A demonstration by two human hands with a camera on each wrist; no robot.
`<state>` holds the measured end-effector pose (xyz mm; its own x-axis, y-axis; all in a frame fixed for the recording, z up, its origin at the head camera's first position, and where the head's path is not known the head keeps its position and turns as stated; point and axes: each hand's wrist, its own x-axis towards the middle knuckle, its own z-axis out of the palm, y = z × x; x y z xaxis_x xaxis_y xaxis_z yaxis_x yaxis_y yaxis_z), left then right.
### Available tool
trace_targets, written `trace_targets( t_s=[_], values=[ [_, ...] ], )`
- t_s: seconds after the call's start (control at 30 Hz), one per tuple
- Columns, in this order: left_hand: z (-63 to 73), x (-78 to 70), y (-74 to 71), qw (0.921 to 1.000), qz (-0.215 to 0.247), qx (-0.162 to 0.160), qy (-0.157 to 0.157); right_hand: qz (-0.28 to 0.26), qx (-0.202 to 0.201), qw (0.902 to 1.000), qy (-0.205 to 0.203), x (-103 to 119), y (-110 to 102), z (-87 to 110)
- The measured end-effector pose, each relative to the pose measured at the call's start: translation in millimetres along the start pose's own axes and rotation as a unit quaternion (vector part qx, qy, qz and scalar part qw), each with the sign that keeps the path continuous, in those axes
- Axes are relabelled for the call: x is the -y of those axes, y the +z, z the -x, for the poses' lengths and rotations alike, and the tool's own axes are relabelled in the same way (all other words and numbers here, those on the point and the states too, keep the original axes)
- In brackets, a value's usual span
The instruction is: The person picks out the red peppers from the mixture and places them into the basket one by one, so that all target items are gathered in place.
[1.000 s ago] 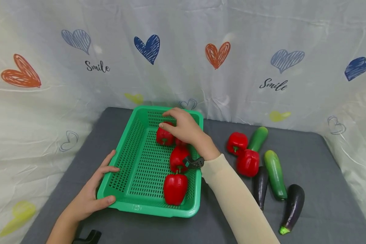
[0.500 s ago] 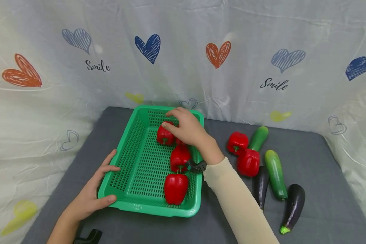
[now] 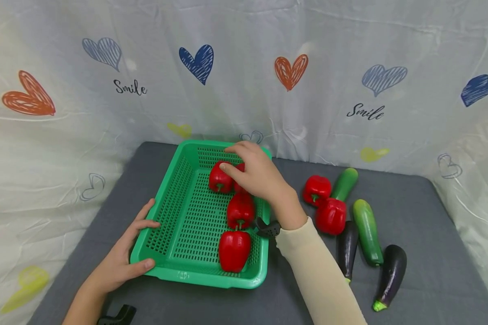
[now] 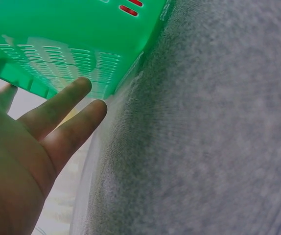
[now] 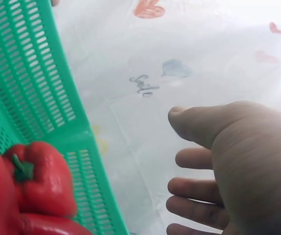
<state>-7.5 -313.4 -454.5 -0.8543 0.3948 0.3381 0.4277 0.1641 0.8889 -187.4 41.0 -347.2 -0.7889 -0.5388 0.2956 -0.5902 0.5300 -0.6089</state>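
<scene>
The person's left hand (image 3: 119, 255) holds the near left corner of a green plastic basket (image 3: 156, 273), thumb on the front rim and a finger over the side rim. In the left wrist view, two fingers (image 4: 69, 117) extend beside the basket's outer wall. Over the basket's far right part is the right hand (image 3: 258, 169), fingers apart and nothing in its grasp. Several red bell peppers lie inside: one at the back left (image 3: 221, 177), one partly hidden by the right hand, a middle one (image 3: 241, 211) and a near one (image 3: 234, 251).
On the grey tabletop (image 3: 284, 293), right of the basket, lie two red bell peppers (image 3: 330, 216), two green zucchini-like vegetables (image 3: 367, 232) and two eggplants (image 3: 391, 275). A white curtain (image 3: 244, 108) printed with hearts hangs behind.
My right hand has moved slightly right and up from the back left pepper, uncovering more of the peppers beneath. The left hand and basket stay in place.
</scene>
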Motion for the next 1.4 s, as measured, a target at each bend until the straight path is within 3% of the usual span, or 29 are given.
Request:
trace_targets(
  t_s=[0.87, 1.4],
  values=[
    [-0.1, -0.3, 2.2, 0.9999, 0.002, -0.003, -0.011, 0.018, -0.049, 0.9983, 0.028, -10.2, -45.6, 38.7],
    [-0.5, -0.9, 1.2, 1.0, -0.001, -0.003, -0.007, 0.038, -0.063, 0.9933, 0.089, -42.6, -70.4, 74.6]
  ],
)
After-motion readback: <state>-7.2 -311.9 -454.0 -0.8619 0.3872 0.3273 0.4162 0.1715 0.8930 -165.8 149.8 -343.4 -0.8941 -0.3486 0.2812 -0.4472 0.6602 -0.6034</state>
